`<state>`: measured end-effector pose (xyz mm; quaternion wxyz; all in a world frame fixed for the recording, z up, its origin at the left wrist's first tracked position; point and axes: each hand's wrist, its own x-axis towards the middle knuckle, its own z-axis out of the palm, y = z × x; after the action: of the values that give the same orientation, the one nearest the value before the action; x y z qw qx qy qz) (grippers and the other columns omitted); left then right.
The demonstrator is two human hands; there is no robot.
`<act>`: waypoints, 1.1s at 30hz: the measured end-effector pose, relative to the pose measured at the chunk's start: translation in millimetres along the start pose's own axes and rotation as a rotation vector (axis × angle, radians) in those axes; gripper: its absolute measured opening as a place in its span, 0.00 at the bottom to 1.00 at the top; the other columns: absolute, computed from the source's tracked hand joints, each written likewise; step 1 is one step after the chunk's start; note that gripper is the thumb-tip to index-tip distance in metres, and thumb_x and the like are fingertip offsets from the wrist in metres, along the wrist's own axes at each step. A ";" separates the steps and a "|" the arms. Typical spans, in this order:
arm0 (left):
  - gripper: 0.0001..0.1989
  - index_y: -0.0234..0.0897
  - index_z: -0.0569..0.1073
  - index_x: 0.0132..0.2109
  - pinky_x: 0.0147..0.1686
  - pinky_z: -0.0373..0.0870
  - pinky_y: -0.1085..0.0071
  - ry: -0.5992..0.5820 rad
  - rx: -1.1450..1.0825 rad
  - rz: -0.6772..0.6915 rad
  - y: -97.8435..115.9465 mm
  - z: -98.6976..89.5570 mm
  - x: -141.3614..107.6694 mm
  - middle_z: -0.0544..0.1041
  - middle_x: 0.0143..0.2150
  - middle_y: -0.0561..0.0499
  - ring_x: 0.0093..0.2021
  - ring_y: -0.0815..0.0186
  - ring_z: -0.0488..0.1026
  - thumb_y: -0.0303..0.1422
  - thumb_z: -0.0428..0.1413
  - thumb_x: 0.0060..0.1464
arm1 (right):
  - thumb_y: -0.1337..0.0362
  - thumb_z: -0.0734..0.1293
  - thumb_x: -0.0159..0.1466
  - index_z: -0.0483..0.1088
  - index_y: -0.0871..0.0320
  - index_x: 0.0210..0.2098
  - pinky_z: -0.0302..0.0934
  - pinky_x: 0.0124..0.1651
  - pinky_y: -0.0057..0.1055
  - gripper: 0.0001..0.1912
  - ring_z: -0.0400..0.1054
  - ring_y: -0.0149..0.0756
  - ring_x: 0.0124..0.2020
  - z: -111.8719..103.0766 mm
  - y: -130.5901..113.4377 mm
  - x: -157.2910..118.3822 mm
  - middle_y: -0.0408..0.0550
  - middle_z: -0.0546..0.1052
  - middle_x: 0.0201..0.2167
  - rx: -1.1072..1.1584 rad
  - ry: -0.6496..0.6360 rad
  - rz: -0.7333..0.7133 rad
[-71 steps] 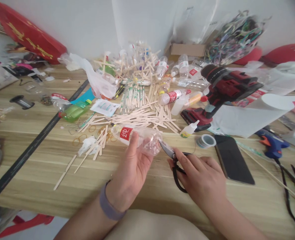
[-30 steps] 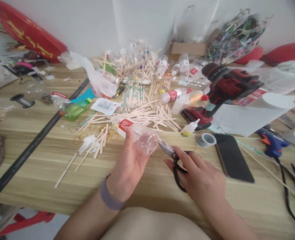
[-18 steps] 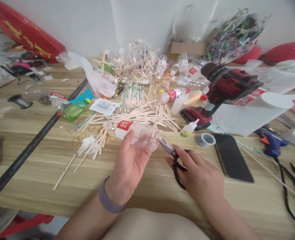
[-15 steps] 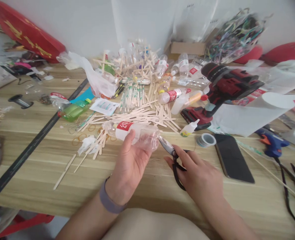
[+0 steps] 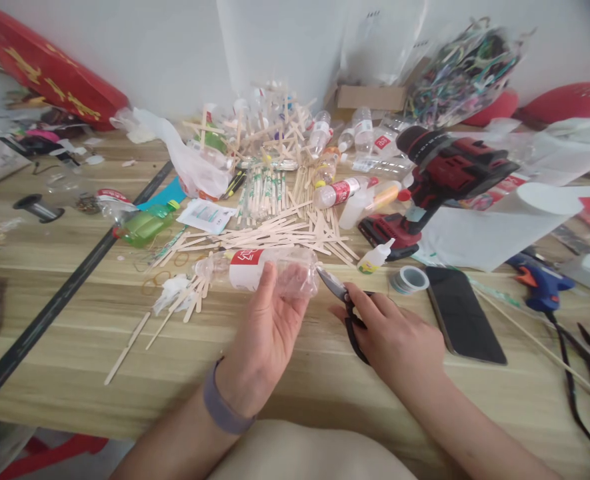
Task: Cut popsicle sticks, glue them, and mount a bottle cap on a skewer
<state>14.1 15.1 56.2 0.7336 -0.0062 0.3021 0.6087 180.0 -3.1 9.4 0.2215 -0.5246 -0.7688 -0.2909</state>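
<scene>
A clear plastic bottle (image 5: 245, 272) with a red and white label lies sideways in my left hand (image 5: 267, 333), its neck to the left and its base to the right. My left thumb presses on the near side and the fingers wrap beneath. My right hand (image 5: 392, 333) grips black-handled scissors (image 5: 333, 285). Their blade tips are at the bottle's base; whether they have pierced the plastic I cannot tell. Behind the bottle spreads a heap of wooden craft sticks (image 5: 255, 235).
A red and black cordless drill (image 5: 439, 180) stands at the right, near a small glue bottle (image 5: 376, 256), a tape roll (image 5: 409, 280) and a phone (image 5: 465, 315). Farther right lies a blue glue gun (image 5: 542, 283). A long dark strip (image 5: 59, 290) crosses the left side.
The bottle has turned slightly to lie more level, and my left hand has tilted with it. The scissors stay at its base. The whole view has shifted a little.
</scene>
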 end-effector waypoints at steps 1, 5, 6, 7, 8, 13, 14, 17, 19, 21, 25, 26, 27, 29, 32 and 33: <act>0.13 0.32 0.74 0.52 0.52 0.75 0.70 -0.005 0.003 0.002 0.2 0.0 0.0 0.80 0.46 0.44 0.48 0.65 0.78 0.34 0.50 0.67 | 0.57 0.62 0.69 0.77 0.59 0.40 0.42 0.20 0.30 0.15 0.63 0.29 0.16 0.5 0.3 0.7 0.42 0.72 0.18 0.045 -0.005 0.010; 0.14 0.33 0.73 0.53 0.50 0.76 0.70 -0.040 0.012 -0.002 2.5 -2.4 1.2 0.80 0.47 0.44 0.47 0.64 0.79 0.34 0.50 0.67 | 0.49 0.62 0.68 0.76 0.58 0.38 0.50 0.19 0.26 0.19 0.64 0.29 0.16 0.7 -1.6 2.7 0.41 0.73 0.18 0.569 -0.198 0.204; 0.13 0.34 0.73 0.53 0.49 0.76 0.69 -0.049 0.014 -0.002 3.4 -2.9 1.7 0.80 0.47 0.45 0.46 0.64 0.79 0.34 0.50 0.67 | 0.47 0.62 0.67 0.75 0.58 0.37 0.51 0.18 0.25 0.20 0.63 0.29 0.15 -0.2 -1.9 3.4 0.39 0.71 0.17 0.735 -0.285 0.271; 0.13 0.34 0.74 0.53 0.48 0.77 0.69 -0.055 0.016 0.000 4.2 -3.2 2.0 0.80 0.46 0.45 0.46 0.64 0.79 0.34 0.50 0.67 | 0.46 0.62 0.66 0.74 0.58 0.37 0.53 0.18 0.24 0.21 0.62 0.28 0.15 -1.3 -1.7 4.1 0.38 0.70 0.16 0.876 -0.366 0.331; 0.13 0.34 0.74 0.52 0.47 0.77 0.69 -0.058 0.019 -0.001 5.0 -3.3 2.2 0.80 0.46 0.44 0.45 0.63 0.79 0.34 0.50 0.67 | 0.45 0.63 0.66 0.74 0.57 0.37 0.54 0.18 0.24 0.21 0.61 0.29 0.15 -2.6 -0.9 4.8 0.37 0.68 0.16 0.975 -0.421 0.375; 0.16 0.34 0.74 0.50 0.43 0.78 0.71 -0.075 0.016 -0.039 6.8 -1.4 1.1 0.81 0.45 0.45 0.44 0.64 0.80 0.38 0.46 0.68 | 0.41 0.65 0.61 0.74 0.59 0.40 0.60 0.23 0.26 0.26 0.66 0.32 0.20 -8.1 7.0 5.3 0.41 0.70 0.20 0.918 -0.326 0.391; 0.17 0.35 0.74 0.50 0.43 0.78 0.71 -0.084 0.012 -0.042 6.7 -1.2 0.8 0.81 0.44 0.45 0.43 0.65 0.80 0.39 0.46 0.68 | 0.40 0.65 0.61 0.74 0.60 0.40 0.60 0.23 0.26 0.27 0.67 0.32 0.21 -8.5 8.2 4.3 0.42 0.70 0.21 0.867 -0.285 0.357; 0.17 0.35 0.75 0.48 0.41 0.78 0.72 -0.101 0.010 -0.051 6.6 -1.9 0.6 0.81 0.43 0.46 0.42 0.65 0.80 0.40 0.46 0.68 | 0.41 0.63 0.63 0.74 0.60 0.41 0.60 0.23 0.25 0.27 0.66 0.31 0.20 -9.3 8.9 -0.6 0.42 0.69 0.22 0.710 -0.207 0.258; 0.18 0.35 0.76 0.46 0.41 0.78 0.72 -0.109 0.015 -0.054 6.7 -2.8 0.9 0.82 0.42 0.45 0.42 0.65 0.80 0.41 0.46 0.68 | 0.43 0.61 0.66 0.74 0.58 0.43 0.56 0.21 0.24 0.25 0.65 0.29 0.17 -10.9 7.6 -4.1 0.40 0.70 0.21 0.569 -0.154 0.210; 0.19 0.34 0.76 0.45 0.41 0.78 0.72 -0.113 0.019 -0.049 6.9 -3.8 1.4 0.82 0.42 0.45 0.41 0.65 0.80 0.42 0.46 0.68 | 0.44 0.61 0.67 0.74 0.57 0.43 0.53 0.19 0.26 0.23 0.65 0.29 0.15 -13.8 5.8 -6.2 0.39 0.71 0.20 0.395 -0.092 0.165; 0.18 0.35 0.77 0.45 0.43 0.77 0.71 -0.119 0.026 -0.019 5.9 -5.4 1.3 0.81 0.43 0.46 0.42 0.65 0.79 0.41 0.47 0.67 | 0.44 0.60 0.67 0.74 0.56 0.41 0.49 0.18 0.29 0.22 0.65 0.32 0.14 -20.8 3.2 -5.7 0.40 0.73 0.19 0.137 -0.048 0.114; 0.17 0.35 0.77 0.46 0.44 0.77 0.71 -0.120 0.030 -0.008 5.4 -5.7 1.1 0.81 0.43 0.46 0.43 0.65 0.79 0.41 0.48 0.67 | 0.44 0.60 0.67 0.74 0.56 0.41 0.49 0.18 0.30 0.23 0.66 0.32 0.14 -22.3 2.8 -5.0 0.40 0.74 0.19 0.119 -0.056 0.114; 0.16 0.36 0.77 0.46 0.45 0.76 0.71 -0.121 0.036 0.004 5.0 -6.0 0.8 0.81 0.43 0.47 0.43 0.65 0.79 0.41 0.49 0.67 | 0.44 0.59 0.68 0.74 0.56 0.41 0.49 0.18 0.29 0.23 0.66 0.32 0.14 -23.6 2.6 -4.2 0.40 0.74 0.20 0.120 -0.067 0.122; 0.15 0.37 0.77 0.45 0.46 0.76 0.70 -0.118 0.049 0.025 4.4 -6.7 0.4 0.81 0.43 0.47 0.43 0.65 0.79 0.40 0.50 0.66 | 0.42 0.57 0.68 0.73 0.56 0.42 0.50 0.18 0.28 0.25 0.67 0.32 0.14 -26.1 2.2 -2.4 0.40 0.74 0.21 0.158 -0.097 0.150; 0.14 0.37 0.78 0.45 0.47 0.75 0.69 -0.109 0.062 0.038 4.4 -8.0 0.1 0.81 0.43 0.48 0.43 0.64 0.79 0.40 0.51 0.65 | 0.38 0.54 0.67 0.73 0.56 0.42 0.51 0.17 0.27 0.30 0.71 0.33 0.19 -29.2 2.1 0.1 0.43 0.75 0.26 0.211 -0.150 0.188; 0.14 0.37 0.78 0.44 0.47 0.75 0.68 -0.105 0.064 0.038 4.5 -8.5 0.1 0.81 0.44 0.48 0.44 0.64 0.78 0.39 0.51 0.65 | 0.38 0.54 0.66 0.72 0.56 0.43 0.52 0.17 0.27 0.31 0.72 0.34 0.20 -30.0 2.2 0.7 0.45 0.75 0.27 0.213 -0.164 0.192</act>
<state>6.4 13.1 50.8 0.7364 0.0551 0.2826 0.6122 182.9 -22.3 32.3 0.2393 -0.5910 -0.7573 -0.1415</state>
